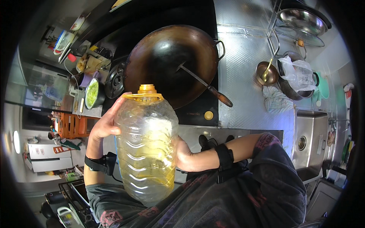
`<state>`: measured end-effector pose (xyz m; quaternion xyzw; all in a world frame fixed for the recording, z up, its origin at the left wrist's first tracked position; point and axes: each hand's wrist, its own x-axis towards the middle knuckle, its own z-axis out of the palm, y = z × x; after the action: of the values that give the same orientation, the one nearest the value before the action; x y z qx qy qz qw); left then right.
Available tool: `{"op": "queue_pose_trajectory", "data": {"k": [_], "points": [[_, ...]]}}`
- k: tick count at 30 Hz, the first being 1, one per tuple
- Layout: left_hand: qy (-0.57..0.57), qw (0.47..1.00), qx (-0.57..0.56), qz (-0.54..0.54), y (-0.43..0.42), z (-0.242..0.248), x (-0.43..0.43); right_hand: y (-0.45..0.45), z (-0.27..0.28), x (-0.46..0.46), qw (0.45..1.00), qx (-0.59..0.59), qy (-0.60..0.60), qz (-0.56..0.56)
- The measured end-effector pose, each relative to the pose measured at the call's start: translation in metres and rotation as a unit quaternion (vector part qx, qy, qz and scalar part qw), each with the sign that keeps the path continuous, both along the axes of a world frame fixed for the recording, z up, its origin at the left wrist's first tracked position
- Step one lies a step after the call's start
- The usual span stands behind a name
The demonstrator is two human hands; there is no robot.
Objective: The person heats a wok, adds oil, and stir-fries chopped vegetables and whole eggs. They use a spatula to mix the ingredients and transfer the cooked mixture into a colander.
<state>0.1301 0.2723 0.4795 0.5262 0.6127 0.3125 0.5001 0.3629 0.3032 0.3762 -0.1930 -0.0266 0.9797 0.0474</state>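
A large clear plastic oil bottle (146,151) with a yellow neck and handle ring is held between my two hands over the stove's front edge. Some yellow oil shows inside it. My left hand (107,122) grips its upper left side, fingers reaching up to the handle ring. Against the lower right side presses my right hand (184,155), its fingers partly hidden by the bottle. Just beyond the bottle's neck sits a big dark wok (159,62) on the stove. A wooden-handled spatula (199,79) leans in it, its handle over the rim.
A round yellow cap (209,115) lies on the black stove top (194,118). To the left stand a bowl of chopped green vegetables (92,92) and a second burner (115,79). On the right metal counter (239,94) are a ladle bowl (266,74), a striped cloth (276,99) and a sink (310,125).
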Motion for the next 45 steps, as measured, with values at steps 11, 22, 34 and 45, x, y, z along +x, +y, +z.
{"op": "queue_pose_trajectory", "data": {"k": [11,22,34,45], "points": [[-0.035,0.994,-0.096,0.027,0.016,-0.017,-0.034,0.011,0.006,-0.019,0.999,-0.027,-0.011,0.021],[-0.058,0.99,-0.124,0.03,0.02,-0.025,-0.036,0.004,-0.006,-0.023,0.997,-0.066,0.017,0.036],[-0.063,0.987,-0.145,0.04,0.022,-0.025,-0.038,0.012,0.002,-0.016,0.997,-0.04,-0.006,0.059],[-0.063,0.986,-0.153,0.028,0.024,-0.023,-0.038,0.014,0.005,-0.015,0.993,-0.06,-0.014,0.098]]}}
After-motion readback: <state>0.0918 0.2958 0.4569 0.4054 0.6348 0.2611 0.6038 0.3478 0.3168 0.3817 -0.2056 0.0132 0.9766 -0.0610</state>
